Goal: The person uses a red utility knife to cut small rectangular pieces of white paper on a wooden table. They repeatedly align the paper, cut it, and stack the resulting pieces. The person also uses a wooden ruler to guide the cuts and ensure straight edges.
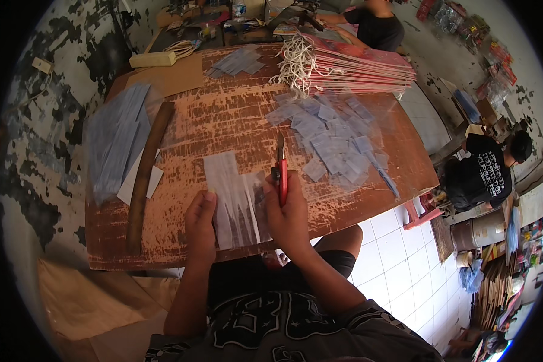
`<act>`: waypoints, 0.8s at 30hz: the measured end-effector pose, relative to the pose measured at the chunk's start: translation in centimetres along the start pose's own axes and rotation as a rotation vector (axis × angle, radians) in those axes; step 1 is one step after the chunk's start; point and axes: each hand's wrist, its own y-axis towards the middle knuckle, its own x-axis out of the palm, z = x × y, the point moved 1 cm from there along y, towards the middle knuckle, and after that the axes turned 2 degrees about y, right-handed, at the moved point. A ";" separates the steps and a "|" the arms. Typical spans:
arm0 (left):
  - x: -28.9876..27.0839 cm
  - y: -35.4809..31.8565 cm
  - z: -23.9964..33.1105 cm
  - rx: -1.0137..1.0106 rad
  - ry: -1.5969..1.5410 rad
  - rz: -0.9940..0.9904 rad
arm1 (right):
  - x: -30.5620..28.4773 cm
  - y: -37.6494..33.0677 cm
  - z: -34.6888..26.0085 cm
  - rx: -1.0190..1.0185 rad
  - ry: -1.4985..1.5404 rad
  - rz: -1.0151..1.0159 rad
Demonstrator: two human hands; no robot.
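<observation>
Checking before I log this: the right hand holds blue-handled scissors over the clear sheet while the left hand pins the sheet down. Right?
Not quite. The scissors have red handles, not blue, as the head view shows. The right hand holds them over the clear sheet, and the left hand pins it down.

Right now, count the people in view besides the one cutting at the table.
2. One person in a black top sits beyond the table's far end, at the top; another in a black printed shirt bends over on the right. Others may be hidden past the rim.
</observation>
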 end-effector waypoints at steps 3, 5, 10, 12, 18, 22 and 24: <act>0.5 -0.1 0.4 -0.022 -0.009 -0.001 | -0.1 -0.1 0.3 -0.018 0.004 0.009; 0.4 0.0 0.3 -0.026 0.040 -0.032 | -0.1 -0.2 0.3 -0.038 -0.027 0.023; 1.0 0.0 0.1 0.034 0.187 -0.013 | -0.4 -0.3 0.3 -0.083 -0.063 0.036; 0.6 0.1 -0.3 0.077 0.259 0.002 | -0.5 -0.3 0.0 -0.084 -0.062 0.028; 0.3 0.7 0.1 0.234 0.479 0.024 | -0.6 -0.4 0.4 -0.077 -0.042 0.027; 0.1 1.6 0.5 0.274 0.609 -0.025 | -0.6 -0.7 1.0 -0.089 -0.019 0.047; 0.0 2.4 0.6 0.287 0.627 -0.074 | -0.6 -0.7 1.8 -0.083 -0.002 0.056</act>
